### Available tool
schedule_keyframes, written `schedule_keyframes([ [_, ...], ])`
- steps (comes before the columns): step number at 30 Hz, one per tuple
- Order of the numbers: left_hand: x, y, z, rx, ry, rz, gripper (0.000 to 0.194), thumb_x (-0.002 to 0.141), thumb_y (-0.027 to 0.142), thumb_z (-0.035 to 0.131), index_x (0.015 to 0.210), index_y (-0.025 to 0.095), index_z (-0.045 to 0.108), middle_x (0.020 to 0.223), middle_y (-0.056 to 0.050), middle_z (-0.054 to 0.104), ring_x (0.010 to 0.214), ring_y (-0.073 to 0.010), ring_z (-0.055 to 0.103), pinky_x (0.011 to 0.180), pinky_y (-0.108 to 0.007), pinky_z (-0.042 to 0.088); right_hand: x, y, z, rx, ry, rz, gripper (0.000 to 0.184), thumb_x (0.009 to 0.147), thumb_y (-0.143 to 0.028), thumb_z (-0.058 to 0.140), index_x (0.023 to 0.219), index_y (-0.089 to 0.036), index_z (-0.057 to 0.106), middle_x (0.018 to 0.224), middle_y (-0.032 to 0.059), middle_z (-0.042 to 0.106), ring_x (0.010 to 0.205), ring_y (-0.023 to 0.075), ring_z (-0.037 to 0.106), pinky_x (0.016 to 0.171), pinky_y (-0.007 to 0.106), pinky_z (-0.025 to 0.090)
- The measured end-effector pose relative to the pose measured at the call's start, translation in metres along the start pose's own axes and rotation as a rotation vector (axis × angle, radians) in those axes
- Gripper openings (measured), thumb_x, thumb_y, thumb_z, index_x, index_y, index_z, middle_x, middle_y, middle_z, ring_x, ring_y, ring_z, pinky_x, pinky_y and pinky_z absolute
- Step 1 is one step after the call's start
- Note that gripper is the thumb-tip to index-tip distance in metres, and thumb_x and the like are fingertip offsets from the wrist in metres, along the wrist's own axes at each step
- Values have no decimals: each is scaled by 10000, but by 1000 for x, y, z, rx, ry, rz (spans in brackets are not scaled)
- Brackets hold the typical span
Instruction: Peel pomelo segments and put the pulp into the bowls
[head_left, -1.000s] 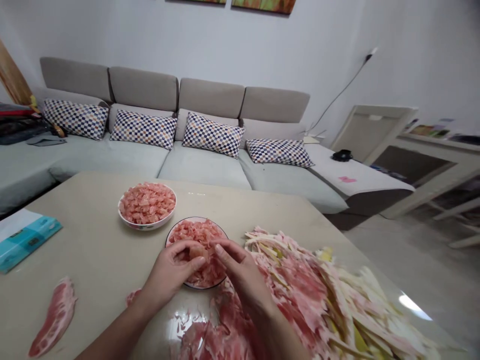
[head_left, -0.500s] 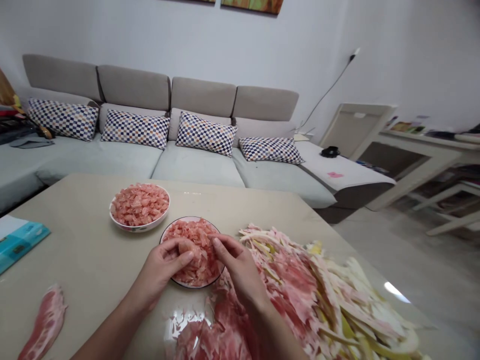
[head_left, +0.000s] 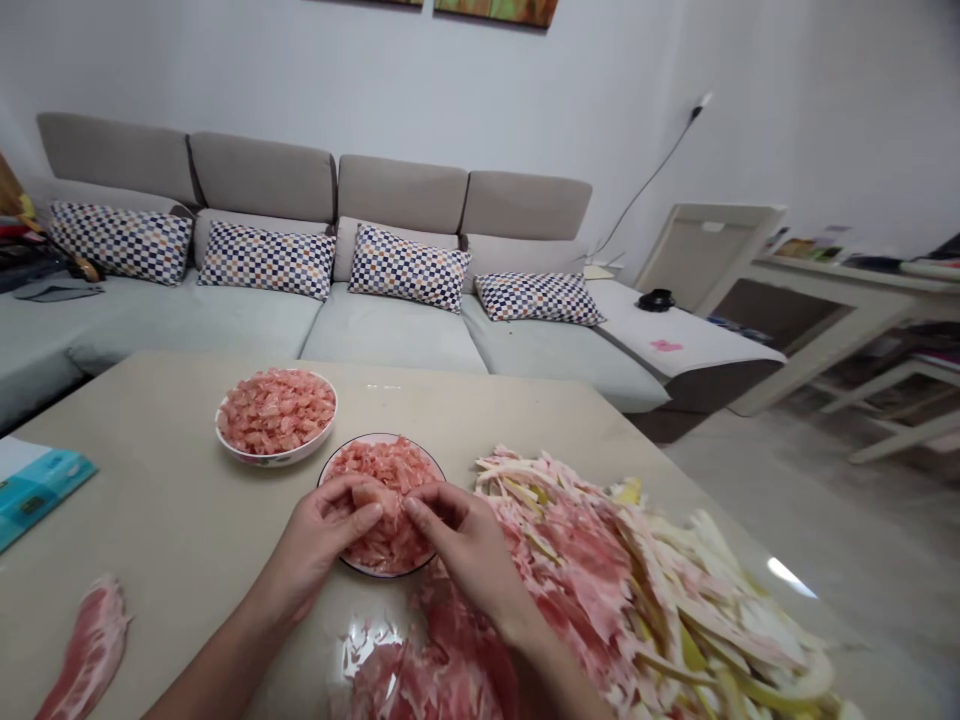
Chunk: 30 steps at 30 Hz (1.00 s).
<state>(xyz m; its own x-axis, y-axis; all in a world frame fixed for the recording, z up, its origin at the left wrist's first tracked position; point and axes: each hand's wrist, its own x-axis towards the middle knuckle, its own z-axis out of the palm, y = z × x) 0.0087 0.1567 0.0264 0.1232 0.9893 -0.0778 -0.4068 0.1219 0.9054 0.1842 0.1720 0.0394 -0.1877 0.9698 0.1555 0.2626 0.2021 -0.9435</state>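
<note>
So both hands are working right over a small round plate [head_left: 382,437] sitting around the middle of the table [head_left: 150,480], toward the front edge; the left hand [head_left: 319,540] is curled closed around a chunk of pink pomelo pulp [head_left: 371,497] and the right hand [head_left: 469,550] pinches the same chunk from the other side, fingertips on it, so it's gripped between the two; the plate under them is heaped with loose pink pulp; just behind it, toward the far edge, there's a white bowl [head_left: 276,455] piled with more of the same; a big messy heap of pink and pale yellow peel and membrane [head_left: 577,570] takes up the front right corner and comes up just beside the right hand; one long pink strip of membrane [head_left: 90,650] lies alone near the front left corner; a teal tissue pack [head_left: 41,480] sits at the left edge; behind the table there's a long grey sofa [head_left: 397,340] with checkered cushions [head_left: 266,260]
</note>
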Motion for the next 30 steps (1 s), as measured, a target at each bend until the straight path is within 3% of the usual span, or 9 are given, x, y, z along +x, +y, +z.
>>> schedule_keyframes([
  [4,0,3,0,-77,33,-41,205,710,246,792,878,157,713,885,-28,668,855,-136,607,822,-221,503,2,3,-3,-1,31,-23,194,853,-328,606,841,-166,714,814,53,722,741,185,652,666,277,505],
  [9,0,4,1,-147,74,-96,169,734,249,777,865,162,714,923,-20,658,910,-125,615,897,-228,508,2,1,1,-68,70,-223,192,819,-228,635,977,-233,744,1067,76,716,1010,224,647,918,369,495],
  [14,0,1,1,-164,71,-113,174,744,245,769,898,183,716,930,-8,670,935,-127,626,935,-240,499,-1,2,5,-169,162,-317,76,825,-186,635,824,-221,702,850,52,706,819,200,649,768,328,524],
  [20,0,1,3,-136,78,-97,237,732,253,779,951,185,716,980,-18,679,973,-143,620,951,-257,487,1,18,4,-378,122,-363,315,877,-139,535,1138,-242,678,1097,95,695,1008,238,631,905,401,493],
  [24,-1,-1,4,-70,43,-50,195,778,279,734,940,176,699,989,-28,667,994,-164,609,945,-282,479,-2,14,8,-289,103,-381,299,903,-128,507,1117,-249,679,1086,80,685,1019,215,623,917,372,488],
  [30,-3,-3,5,110,13,58,207,775,300,723,930,166,694,986,-52,680,958,-194,619,876,-274,480,-5,6,15,-142,137,-367,176,826,-160,668,969,-251,716,960,52,684,915,204,636,822,334,513],
])
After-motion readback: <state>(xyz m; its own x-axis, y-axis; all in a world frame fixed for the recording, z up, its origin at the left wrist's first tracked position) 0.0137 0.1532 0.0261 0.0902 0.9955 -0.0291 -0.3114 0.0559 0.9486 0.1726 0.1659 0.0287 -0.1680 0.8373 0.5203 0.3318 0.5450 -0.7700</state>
